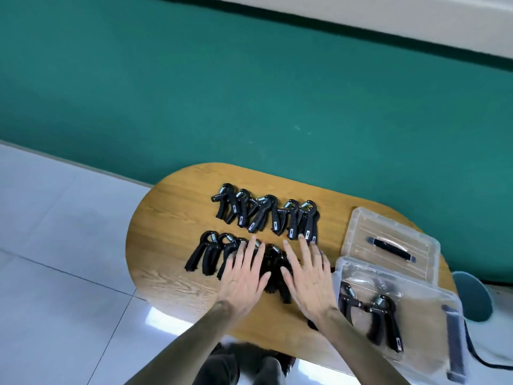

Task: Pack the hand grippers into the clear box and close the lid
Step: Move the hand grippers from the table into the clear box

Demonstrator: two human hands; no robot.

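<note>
Black hand grippers with steel springs lie in two rows on the oval wooden table (166,218): a far row (266,215) and a near row (211,257). My left hand (244,276) and my right hand (308,276) lie flat, fingers spread, over the right part of the near row, covering some grippers. Neither hand holds anything. The clear box (449,307) stands open at the right front with two grippers (372,315) inside. Its clear lid (358,226), with a black handle, lies flat on the table behind the box.
A green wall runs behind the table and a white tiled floor lies to the left. A round blue-grey object (472,295) and a black cable (483,359) sit on the floor at the right. My legs show under the table's near edge.
</note>
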